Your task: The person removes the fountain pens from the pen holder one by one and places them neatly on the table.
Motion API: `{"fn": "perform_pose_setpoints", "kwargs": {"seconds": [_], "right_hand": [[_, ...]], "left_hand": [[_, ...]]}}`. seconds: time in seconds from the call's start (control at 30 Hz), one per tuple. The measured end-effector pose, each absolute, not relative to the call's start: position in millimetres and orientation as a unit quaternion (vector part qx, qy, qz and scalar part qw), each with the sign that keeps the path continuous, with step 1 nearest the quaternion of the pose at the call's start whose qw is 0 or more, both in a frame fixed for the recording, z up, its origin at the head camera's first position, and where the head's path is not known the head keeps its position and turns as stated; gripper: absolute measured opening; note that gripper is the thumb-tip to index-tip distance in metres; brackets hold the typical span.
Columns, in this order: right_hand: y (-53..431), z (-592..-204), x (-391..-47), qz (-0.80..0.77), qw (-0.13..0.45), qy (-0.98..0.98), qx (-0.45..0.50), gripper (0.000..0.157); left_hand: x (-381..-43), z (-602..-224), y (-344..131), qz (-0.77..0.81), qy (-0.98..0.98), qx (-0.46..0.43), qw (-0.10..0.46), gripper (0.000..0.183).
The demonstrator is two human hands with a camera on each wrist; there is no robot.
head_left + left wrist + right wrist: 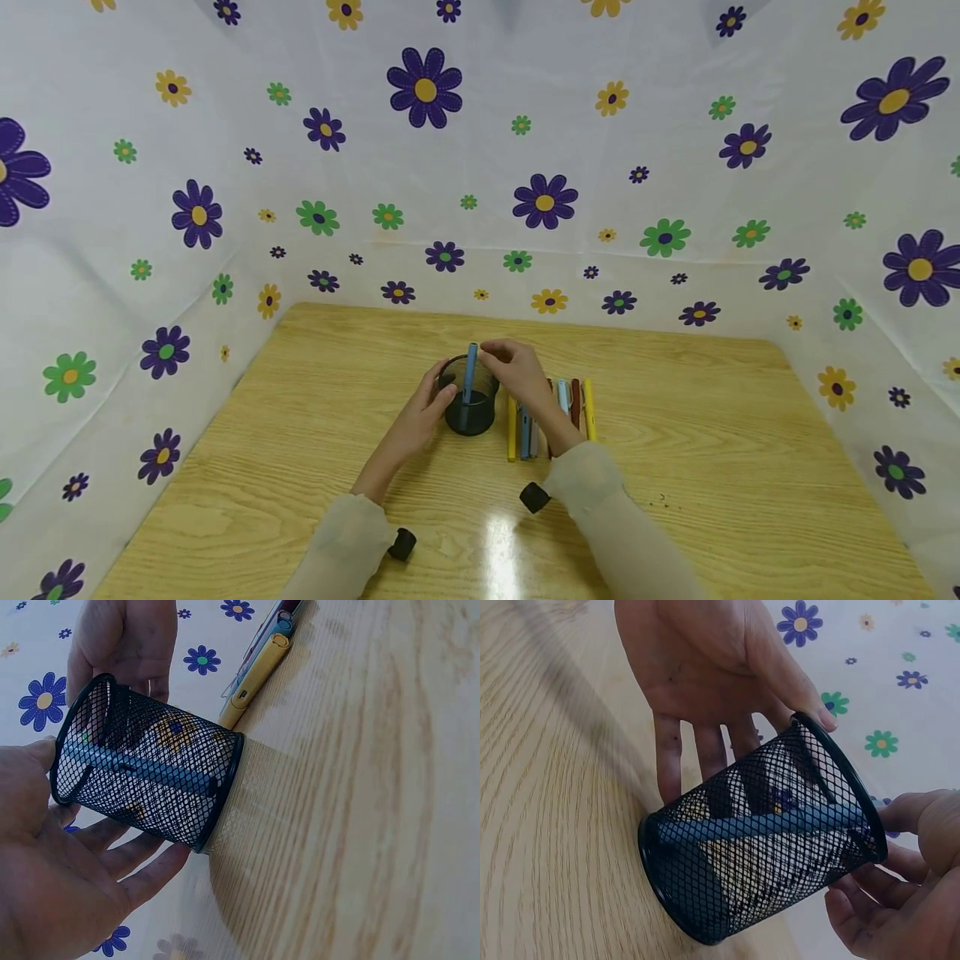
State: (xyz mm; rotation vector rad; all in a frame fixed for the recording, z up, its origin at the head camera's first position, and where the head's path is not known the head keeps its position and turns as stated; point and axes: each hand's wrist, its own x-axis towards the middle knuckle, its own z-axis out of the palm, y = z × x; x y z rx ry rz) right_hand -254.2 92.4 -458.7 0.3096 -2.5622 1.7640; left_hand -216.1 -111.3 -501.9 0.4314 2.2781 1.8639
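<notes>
A black mesh pen cup (470,417) stands upright on the wooden table. My left hand (422,414) holds it from the left side, thumb near the rim and fingers along the mesh (139,862). Inside the cup a blue pen (470,373) leans, its top above the rim; its lower length (765,823) shows through the mesh. My right hand (517,372) is over the cup's right rim, loosely bent fingertips beside the pen's top. No finger visibly wraps the pen in the head view; whether a fingertip touches it is unclear.
Right of the cup lies a row of several pens, partly hidden by my right wrist: a yellow pen (512,429), a light blue pen (562,396), a dark red pen (576,402) and others. Flower-printed cloth (480,150) surrounds the wooden table (712,433) at the back and sides.
</notes>
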Motion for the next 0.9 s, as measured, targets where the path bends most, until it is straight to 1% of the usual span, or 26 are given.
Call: {"fn": "perform_pose_setpoints", "kwargs": {"seconds": [0.2, 0.3, 0.5, 0.77, 0.9], "right_hand": [[84.2, -458.6, -256.6, 0.564, 0.009, -0.817, 0.12, 0.035], [79.5, -457.2, -256.4, 0.554, 0.016, -0.823, 0.128, 0.033], [70.9, -455.0, -255.1, 0.536, 0.024, -0.834, 0.131, 0.033], [66.4, -456.7, -257.2, 0.518, 0.019, -0.845, 0.133, 0.036], [67.6, -457.6, -256.7, 0.519, 0.018, -0.844, 0.133, 0.03]], "left_hand": [[-215.9, -502.4, -111.4, 0.627, 0.761, 0.147, 0.084, 0.065], [-215.2, -501.9, -111.6, 0.627, 0.759, 0.15, 0.087, 0.065], [-213.9, -500.0, -111.2, 0.633, 0.754, 0.146, 0.095, 0.064], [-214.9, -501.0, -111.0, 0.631, 0.756, 0.146, 0.094, 0.064], [-214.9, -500.2, -111.0, 0.625, 0.762, 0.145, 0.088, 0.064]]}}
